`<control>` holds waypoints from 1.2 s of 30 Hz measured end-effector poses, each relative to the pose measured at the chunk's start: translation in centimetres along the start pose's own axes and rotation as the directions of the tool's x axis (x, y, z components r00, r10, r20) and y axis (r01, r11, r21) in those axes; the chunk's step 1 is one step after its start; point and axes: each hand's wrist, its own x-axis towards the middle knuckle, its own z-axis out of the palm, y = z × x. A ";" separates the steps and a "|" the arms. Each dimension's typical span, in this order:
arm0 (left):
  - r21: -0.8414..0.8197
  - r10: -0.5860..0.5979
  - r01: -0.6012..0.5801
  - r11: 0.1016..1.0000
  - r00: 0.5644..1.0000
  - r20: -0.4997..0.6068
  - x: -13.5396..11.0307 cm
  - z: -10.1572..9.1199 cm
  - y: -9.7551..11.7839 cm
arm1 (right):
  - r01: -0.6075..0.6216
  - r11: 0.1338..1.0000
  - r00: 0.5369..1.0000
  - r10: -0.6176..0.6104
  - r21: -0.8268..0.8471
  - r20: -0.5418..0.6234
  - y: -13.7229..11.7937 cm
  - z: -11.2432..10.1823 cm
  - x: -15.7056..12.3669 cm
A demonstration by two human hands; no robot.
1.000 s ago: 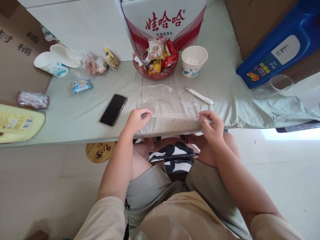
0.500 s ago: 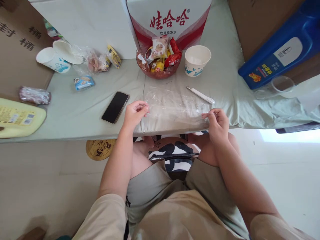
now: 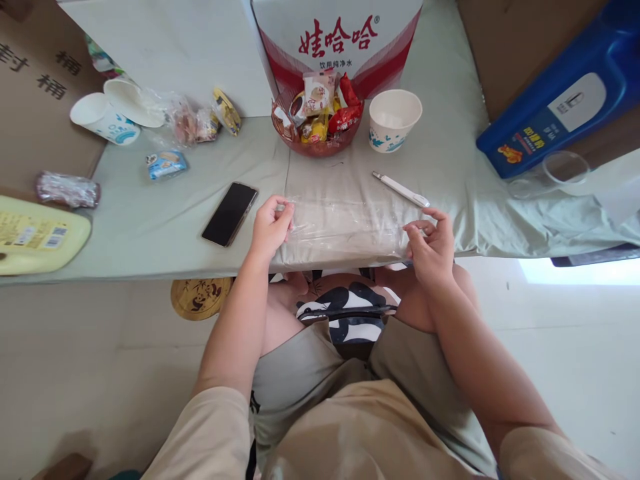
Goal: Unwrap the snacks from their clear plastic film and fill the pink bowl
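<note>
A clear plastic bag or sheet (image 3: 345, 223) stretches between my hands, low over the front of the table; its exact kind is hard to make out. My left hand (image 3: 273, 225) pinches the left end between thumb and fingers. At the right end, my right hand (image 3: 432, 243) grips it with thumb and fingertips. Just beyond my right fingers lies a white utility knife or pen-like tool (image 3: 400, 189). Left of my left hand rests a black phone (image 3: 230, 213).
A reddish bowl (image 3: 320, 147) of wrapped snacks stands behind, with a paper cup (image 3: 395, 121) beside it. Tipped paper cups (image 3: 103, 119) and snack packets (image 3: 167, 165) lie at the left. A blue bottle (image 3: 545, 107) and clear plastic cup (image 3: 565, 173) are at the right.
The plastic's far edge has come nearer to me, and it now looks smoother or folded over. My right hand has shifted slightly left, its fingers rearranged; my left hand moved up slightly.
</note>
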 end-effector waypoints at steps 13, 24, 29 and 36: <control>0.023 -0.190 0.189 0.982 0.979 0.068 0.0 -0.6 0.5 | -0.046 0.969 0.997 0.030 -0.242 -0.072 -0.4 0.0 0.1; 0.166 0.038 -0.033 0.986 0.999 -0.029 1.0 -1.0 -1.7 | 0.170 0.978 0.983 -0.160 -0.119 0.089 0.7 0.6 0.0; 0.147 0.059 -0.058 0.987 0.998 -0.002 0.9 -1.1 -1.6 | 0.167 0.964 0.976 -0.133 -0.205 0.170 0.5 0.7 0.2; 0.112 0.092 -0.096 0.989 0.995 0.043 0.0 -1.1 -0.5 | 0.187 0.911 0.981 -0.153 -0.367 0.121 -0.2 0.4 0.0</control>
